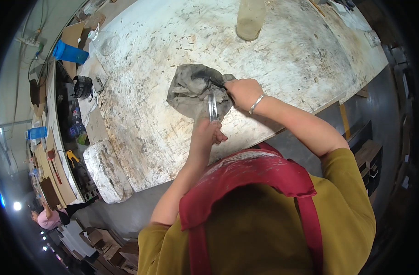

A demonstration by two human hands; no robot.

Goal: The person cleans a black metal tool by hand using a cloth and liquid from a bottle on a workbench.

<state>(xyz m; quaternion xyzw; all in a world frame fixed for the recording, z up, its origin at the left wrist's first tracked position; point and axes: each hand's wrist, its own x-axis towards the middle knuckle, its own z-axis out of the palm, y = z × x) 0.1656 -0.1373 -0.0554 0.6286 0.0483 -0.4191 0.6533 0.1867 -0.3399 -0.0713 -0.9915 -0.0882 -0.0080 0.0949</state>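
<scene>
A crumpled, stained grey rag [187, 87] lies on the worktable in front of me. My right hand [244, 93] is closed on the rag's right side, its fingertips partly hidden in the folds. From below, my left hand [206, 137] grips the near end of a shiny, narrow piece [212, 108], metallic or glassy, with its fingers curled. That piece points away from me and lies against the rag, between my two hands. Its far end meets the cloth, so its full shape cannot be made out.
The white worktable [145, 59] is heavily smeared. A cloudy bottle [250, 23] stands at its far side. Along the left are a blue container [70, 52], a clear jug [103, 41], a black roll [82, 87] and a white-wrapped block [107, 171]. Another person [50, 219] is at the far left.
</scene>
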